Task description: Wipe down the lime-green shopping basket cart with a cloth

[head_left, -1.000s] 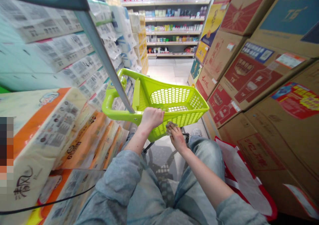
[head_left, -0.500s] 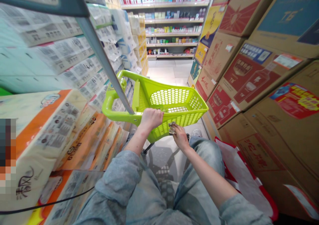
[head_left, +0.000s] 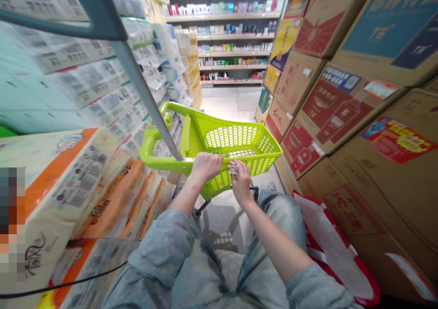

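A lime-green plastic shopping trolley (head_left: 251, 165) stands in front of me, its lattice basket pointing ahead and to the right. My left hand (head_left: 207, 165) is closed around the near top rim of the basket. Just to its right, my right hand (head_left: 242, 179) pinches a crumpled, stained whitish cloth (head_left: 232, 168) against the outside of the basket near that rim. From the trolley's handle end a grey metal pole (head_left: 145, 96) rises to a dark grey handle frame (head_left: 106, 12) at upper left.
Packs of tissue paper (head_left: 112, 199) are stacked along the left. Cardboard cartons (head_left: 342, 103) form a wall on the right, with a red-and-white bag (head_left: 337, 245) at their foot. Shelves of small products (head_left: 236, 37) stand at the aisle's far end. A black cable (head_left: 68, 281) crosses lower left.
My right hand has moved up with the cloth, from the basket's lower side to near the rim. My left hand keeps its hold. The view has tilted slightly up.
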`<state>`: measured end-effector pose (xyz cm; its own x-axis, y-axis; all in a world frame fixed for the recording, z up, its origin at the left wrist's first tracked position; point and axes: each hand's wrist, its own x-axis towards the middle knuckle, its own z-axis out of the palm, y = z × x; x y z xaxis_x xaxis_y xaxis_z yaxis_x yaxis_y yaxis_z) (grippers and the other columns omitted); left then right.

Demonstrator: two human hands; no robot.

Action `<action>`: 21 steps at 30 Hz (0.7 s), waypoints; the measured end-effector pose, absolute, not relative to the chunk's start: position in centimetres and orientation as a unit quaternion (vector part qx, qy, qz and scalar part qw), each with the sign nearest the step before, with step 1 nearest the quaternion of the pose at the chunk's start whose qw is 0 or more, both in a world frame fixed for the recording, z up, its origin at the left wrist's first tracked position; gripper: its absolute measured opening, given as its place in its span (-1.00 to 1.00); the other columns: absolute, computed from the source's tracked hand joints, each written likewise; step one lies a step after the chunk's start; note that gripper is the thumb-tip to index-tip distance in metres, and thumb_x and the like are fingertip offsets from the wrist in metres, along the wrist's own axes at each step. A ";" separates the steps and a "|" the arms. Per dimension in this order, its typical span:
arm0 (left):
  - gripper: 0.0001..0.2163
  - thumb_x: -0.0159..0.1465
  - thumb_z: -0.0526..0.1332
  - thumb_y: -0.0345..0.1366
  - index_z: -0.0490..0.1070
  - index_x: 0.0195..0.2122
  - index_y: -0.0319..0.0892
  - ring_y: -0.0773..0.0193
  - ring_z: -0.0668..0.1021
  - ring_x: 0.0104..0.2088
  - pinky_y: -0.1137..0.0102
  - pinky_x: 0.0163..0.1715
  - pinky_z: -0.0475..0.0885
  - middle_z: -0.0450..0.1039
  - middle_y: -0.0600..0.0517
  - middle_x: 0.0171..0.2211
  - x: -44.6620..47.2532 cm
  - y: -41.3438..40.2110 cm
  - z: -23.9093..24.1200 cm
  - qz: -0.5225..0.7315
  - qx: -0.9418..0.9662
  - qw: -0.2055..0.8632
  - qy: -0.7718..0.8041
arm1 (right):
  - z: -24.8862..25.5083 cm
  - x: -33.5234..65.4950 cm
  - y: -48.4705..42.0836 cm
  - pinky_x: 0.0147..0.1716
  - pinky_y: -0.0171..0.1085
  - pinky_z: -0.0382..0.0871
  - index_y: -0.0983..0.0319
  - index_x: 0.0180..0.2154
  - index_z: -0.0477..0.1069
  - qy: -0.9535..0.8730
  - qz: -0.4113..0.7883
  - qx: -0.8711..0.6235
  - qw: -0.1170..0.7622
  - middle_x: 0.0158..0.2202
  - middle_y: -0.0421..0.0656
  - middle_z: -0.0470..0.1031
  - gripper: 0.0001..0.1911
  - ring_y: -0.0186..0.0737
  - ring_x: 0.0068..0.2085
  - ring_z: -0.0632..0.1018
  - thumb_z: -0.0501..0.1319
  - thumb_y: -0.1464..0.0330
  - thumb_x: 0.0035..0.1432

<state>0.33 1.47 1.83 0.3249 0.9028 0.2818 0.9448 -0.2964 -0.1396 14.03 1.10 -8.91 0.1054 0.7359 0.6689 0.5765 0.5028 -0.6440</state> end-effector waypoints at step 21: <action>-0.79 0.33 -0.06 -0.31 0.33 -0.14 -0.14 0.19 0.45 -0.09 0.26 -0.05 0.29 0.44 -0.08 -0.18 -5.0 -2.1 4.3 -0.342 -0.765 0.149 -0.525 | -7.0 24.7 5.9 0.10 -0.02 0.12 0.20 -0.03 0.36 -0.674 -0.023 -0.561 0.481 -0.03 -0.04 0.43 -0.66 -0.07 0.02 0.36 0.00 0.41 0.17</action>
